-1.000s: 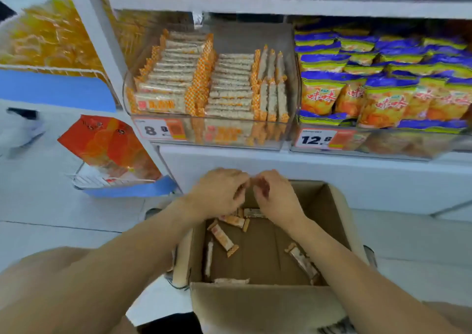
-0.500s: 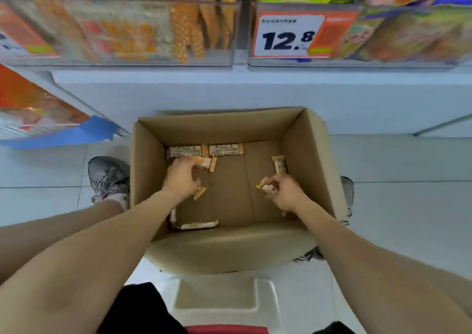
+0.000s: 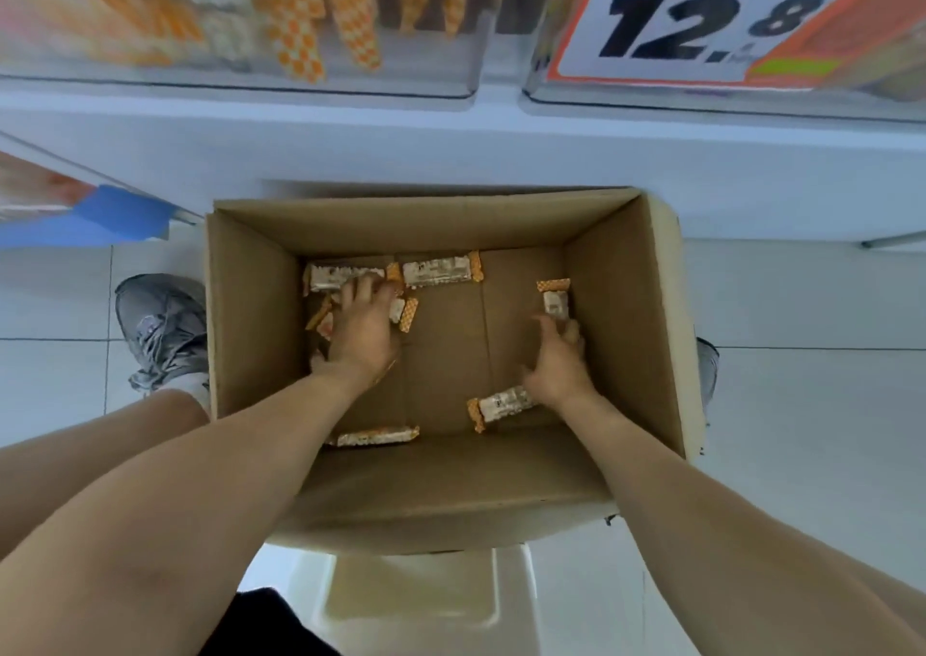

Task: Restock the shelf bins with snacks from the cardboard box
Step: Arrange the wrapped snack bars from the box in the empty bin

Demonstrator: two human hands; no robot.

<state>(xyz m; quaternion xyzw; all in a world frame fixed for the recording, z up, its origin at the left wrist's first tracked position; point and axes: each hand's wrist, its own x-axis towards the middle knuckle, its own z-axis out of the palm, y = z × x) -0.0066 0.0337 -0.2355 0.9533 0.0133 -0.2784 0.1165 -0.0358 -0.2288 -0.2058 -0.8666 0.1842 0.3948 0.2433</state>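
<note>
Head view, looking straight down into the cardboard box [image 3: 666, 334] on the floor below the shelf: both hands deep inside, at the bottom. Left hand [image 3: 363, 332] laid palm-down over a loose cluster of snack bars [image 3: 323, 317] near the far left corner, fingers reaching onto the bar by the far wall [image 3: 340, 276]; whether anything is actually pinched underneath, impossible to tell, since the palm hides it. Right hand [image 3: 558, 362] spread and slightly curled against the upright bar [image 3: 555, 300] by the right wall, fingertips touching its lower end, not clearly closed round it. Other bars scattered well apart: one along the far wall [image 3: 438, 270], one just beside the right wrist [image 3: 503, 403], one against the near wall [image 3: 378, 436]. Nearly emptied box, so only stragglers left. Destination clear bin [image 3: 451, 76] with matching orange-checked wrappers directly above, next to the bin carrying the 12.8 price tag [image 3: 666, 29]. Likely trouble from here: slick wrappers sliding out of an overfull left-hand scoop and dropping back, or onto the floor tiles; the flat bar near the right wrist getting swept under the forearm and crushed; the near-wall bar overlooked, tucked in the shadow of the box edge; the light box shifting toward the shoe [image 3: 160, 329] under a sideways drag.
</note>
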